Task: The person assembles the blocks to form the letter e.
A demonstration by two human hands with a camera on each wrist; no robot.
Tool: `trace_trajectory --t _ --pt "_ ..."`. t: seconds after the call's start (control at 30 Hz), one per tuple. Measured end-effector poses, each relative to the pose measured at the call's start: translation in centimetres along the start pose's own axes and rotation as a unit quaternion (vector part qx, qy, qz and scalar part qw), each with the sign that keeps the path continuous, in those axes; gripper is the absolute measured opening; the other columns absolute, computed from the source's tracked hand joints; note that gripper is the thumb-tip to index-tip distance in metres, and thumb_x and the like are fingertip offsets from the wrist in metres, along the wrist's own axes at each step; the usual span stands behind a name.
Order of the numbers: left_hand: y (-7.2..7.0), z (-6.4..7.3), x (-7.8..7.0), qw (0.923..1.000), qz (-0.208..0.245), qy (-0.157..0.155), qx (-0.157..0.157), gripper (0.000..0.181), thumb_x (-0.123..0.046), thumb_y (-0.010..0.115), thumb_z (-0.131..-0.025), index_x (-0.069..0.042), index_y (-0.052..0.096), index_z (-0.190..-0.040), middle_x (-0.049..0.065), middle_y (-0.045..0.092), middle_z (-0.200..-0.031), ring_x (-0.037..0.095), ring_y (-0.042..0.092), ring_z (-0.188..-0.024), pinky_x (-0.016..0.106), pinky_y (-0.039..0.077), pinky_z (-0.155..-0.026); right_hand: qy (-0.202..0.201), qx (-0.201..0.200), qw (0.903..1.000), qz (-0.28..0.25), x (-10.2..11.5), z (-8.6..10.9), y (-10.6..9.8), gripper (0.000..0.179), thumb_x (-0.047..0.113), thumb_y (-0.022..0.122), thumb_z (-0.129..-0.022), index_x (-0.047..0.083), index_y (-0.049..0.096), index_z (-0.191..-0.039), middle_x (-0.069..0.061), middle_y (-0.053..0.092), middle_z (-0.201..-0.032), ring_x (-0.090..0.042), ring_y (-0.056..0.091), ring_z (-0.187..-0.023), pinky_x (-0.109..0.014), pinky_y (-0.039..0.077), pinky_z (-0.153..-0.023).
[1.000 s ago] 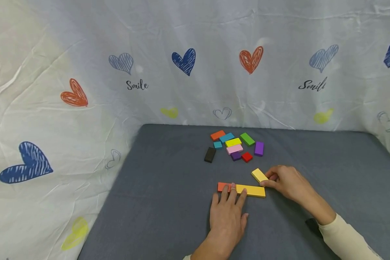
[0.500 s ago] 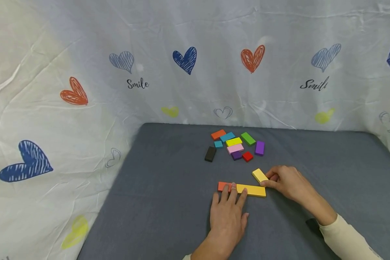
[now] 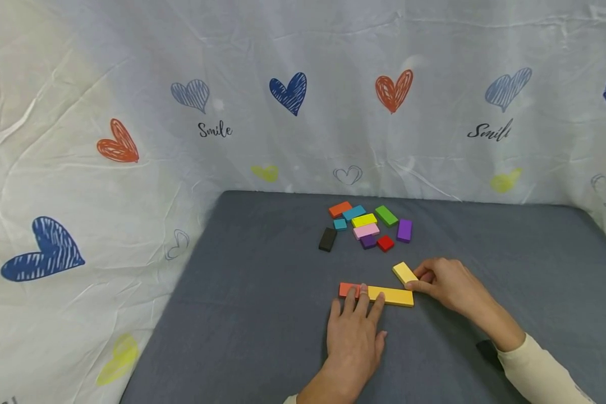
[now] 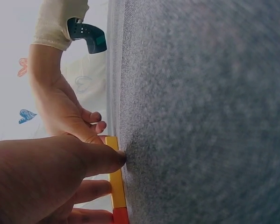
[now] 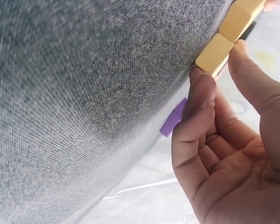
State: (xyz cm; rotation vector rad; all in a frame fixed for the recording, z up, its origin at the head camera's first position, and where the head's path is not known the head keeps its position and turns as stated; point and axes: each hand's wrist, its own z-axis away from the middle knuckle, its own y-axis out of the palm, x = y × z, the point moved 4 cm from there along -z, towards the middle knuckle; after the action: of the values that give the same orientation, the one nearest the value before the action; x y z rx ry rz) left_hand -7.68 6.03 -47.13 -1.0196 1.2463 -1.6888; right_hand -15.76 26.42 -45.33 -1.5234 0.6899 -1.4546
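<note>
In the head view, my left hand rests with spread, fairly straight fingers on a row of flat blocks: an orange-red block at the left, a longer golden-yellow block at the right. Their meeting point is partly under the fingertips. My right hand pinches the near right end of a pale yellow block between thumb and finger. This block lies slanted, its near end at the far right corner of the golden block. In the right wrist view, the pinched pale block appears to touch the golden block.
Behind the hands lies a loose group of coloured blocks, among them black, green, purple, pink and red. The grey cloth-covered table meets a white printed curtain at its back edge.
Both hands and the blocks hold their places. Only the head view shifts very slightly.
</note>
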Motion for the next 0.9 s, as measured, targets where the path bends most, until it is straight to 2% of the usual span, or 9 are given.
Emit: trace_trajectory --t 0.2,0.37,0.6,0.77,0.9 --pt "0.1 0.0 0.1 1.0000 -0.007 -0.001 0.005 0.072 -0.071 0.050 -0.102 -0.049 0.026 -0.166 -0.009 0.031 -0.172 0.016 0.030 -0.158 0.046 0.037 -0.120 0.001 0.002 1.0000 0.002 -0.1 0.1 -0.2 0.041 0.047 0.082 -0.092 0.007 0.081 -0.103 0.004 0.072 -0.085 -0.010 0.059 -0.070 -0.035 0.050 -0.063" --pt "0.2 0.1 0.2 0.9999 -0.016 0.004 -0.001 0.071 -0.071 0.050 -0.102 -0.048 0.026 -0.166 -0.009 0.032 -0.171 0.016 0.031 -0.157 0.046 0.038 -0.119 0.004 -0.009 0.9999 0.011 -0.5 0.1 -1.0 0.042 0.046 0.076 -0.098 0.006 0.081 -0.110 0.002 0.075 -0.090 -0.010 0.062 -0.071 -0.035 0.051 -0.063" --pt "0.2 0.0 0.1 0.9999 -0.008 0.005 -0.004 0.071 -0.071 0.051 -0.101 -0.049 0.028 -0.165 -0.010 0.034 -0.171 0.016 0.031 -0.157 0.046 0.038 -0.118 -0.027 -0.049 0.9981 0.024 -0.6 -0.3 -2.3 0.033 0.030 0.079 -0.097 0.002 0.078 -0.116 -0.004 0.077 -0.096 -0.012 0.062 -0.071 -0.035 0.052 -0.062" --pt "0.3 0.1 0.2 0.9999 -0.006 0.007 -0.014 0.071 -0.070 0.053 -0.101 -0.048 0.030 -0.165 -0.009 0.035 -0.170 0.016 0.033 -0.156 0.046 0.039 -0.117 -0.066 -0.088 0.9929 0.044 -0.5 -1.5 -3.1 0.028 0.017 0.079 -0.096 0.001 0.077 -0.119 -0.011 0.076 -0.104 -0.020 0.067 -0.080 -0.044 0.057 -0.069" --pt "0.3 0.2 0.2 0.9998 -0.006 0.007 -0.018 0.071 -0.069 0.053 -0.101 -0.047 0.030 -0.165 -0.008 0.036 -0.169 0.016 0.033 -0.156 0.046 0.039 -0.117 -0.098 -0.113 0.9864 0.069 -0.4 -2.7 -3.7 0.032 0.006 0.080 -0.093 0.000 0.074 -0.125 -0.016 0.074 -0.111 -0.029 0.070 -0.088 -0.051 0.058 -0.073"
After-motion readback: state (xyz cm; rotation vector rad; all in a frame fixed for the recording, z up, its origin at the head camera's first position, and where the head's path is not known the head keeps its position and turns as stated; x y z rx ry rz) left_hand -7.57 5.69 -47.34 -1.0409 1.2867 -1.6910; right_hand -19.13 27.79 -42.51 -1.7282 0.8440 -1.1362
